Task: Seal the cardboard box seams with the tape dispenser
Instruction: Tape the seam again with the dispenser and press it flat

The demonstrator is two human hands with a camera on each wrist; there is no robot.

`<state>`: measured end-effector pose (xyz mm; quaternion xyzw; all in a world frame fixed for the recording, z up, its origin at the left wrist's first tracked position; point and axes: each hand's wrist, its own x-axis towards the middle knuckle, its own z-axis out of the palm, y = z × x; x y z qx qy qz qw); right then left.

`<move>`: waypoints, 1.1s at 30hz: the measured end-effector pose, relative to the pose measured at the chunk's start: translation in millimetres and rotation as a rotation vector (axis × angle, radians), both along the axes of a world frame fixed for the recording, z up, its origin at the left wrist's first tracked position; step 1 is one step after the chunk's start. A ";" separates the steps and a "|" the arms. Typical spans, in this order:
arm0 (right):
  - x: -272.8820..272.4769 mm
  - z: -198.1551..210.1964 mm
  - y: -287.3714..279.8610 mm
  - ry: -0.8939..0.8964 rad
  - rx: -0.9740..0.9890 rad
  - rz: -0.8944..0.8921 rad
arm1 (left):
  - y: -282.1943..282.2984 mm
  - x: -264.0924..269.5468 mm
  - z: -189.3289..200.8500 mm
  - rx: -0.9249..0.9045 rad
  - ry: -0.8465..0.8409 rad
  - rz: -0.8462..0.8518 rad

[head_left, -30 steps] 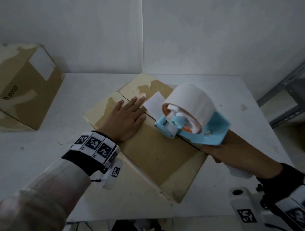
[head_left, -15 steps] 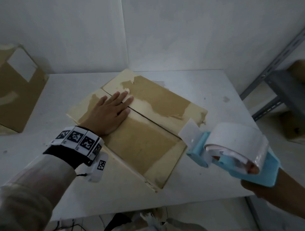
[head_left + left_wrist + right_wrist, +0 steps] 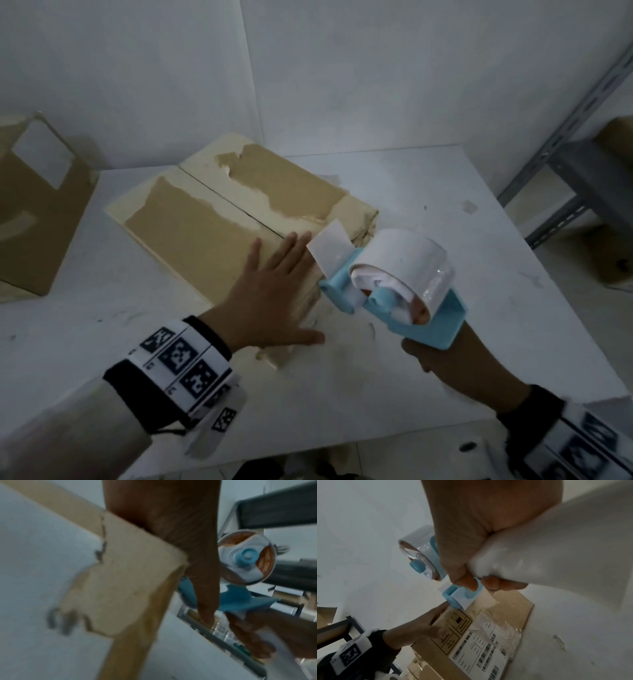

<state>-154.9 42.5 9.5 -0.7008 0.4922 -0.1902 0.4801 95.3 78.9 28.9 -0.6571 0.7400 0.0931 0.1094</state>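
A closed cardboard box (image 3: 212, 219) lies on the white table (image 3: 445, 212), its centre seam (image 3: 226, 202) running from far left to near right. My left hand (image 3: 270, 291) lies flat on the box's near corner, fingers straight, thumb hanging over the side. My right hand (image 3: 442, 359) grips the white handle of a light-blue tape dispenser (image 3: 394, 291) with a white roll, held just right of the box's near end. A loose flap of tape (image 3: 330, 245) sticks up from its front, close to my left fingertips. The side of the box (image 3: 488, 635) carries printed labels.
A second cardboard box (image 3: 34, 212) stands at the table's far left. A grey metal shelf frame (image 3: 565, 164) stands to the right of the table, with another carton on it. White walls meet in a corner behind the box.
My left hand slid from the far part of the box top to its near corner. The dispenser came back in from the right to the box's near end.
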 end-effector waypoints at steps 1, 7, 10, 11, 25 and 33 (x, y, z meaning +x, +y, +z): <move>6.4 -2.0 -2.4 -0.022 0.021 0.003 | -2.1 8.1 -5.1 -0.051 0.007 0.020; 19.0 -5.5 -5.8 -0.192 0.027 0.005 | -8.7 19.2 -13.5 -0.182 0.003 -0.007; 18.6 -8.0 -8.6 -0.228 0.012 0.023 | -9.1 18.8 -14.8 -0.243 -0.007 -0.041; 16.0 -10.9 -9.7 -0.225 0.002 0.020 | -9.2 18.8 -15.8 -0.249 -0.005 -0.042; 2.6 -27.2 -7.2 -0.278 -0.011 0.024 | -9.6 15.5 -14.9 -0.164 0.067 0.032; -14.8 -37.4 2.2 -0.134 -0.140 -0.050 | -9.4 16.3 -12.7 -0.145 0.065 0.053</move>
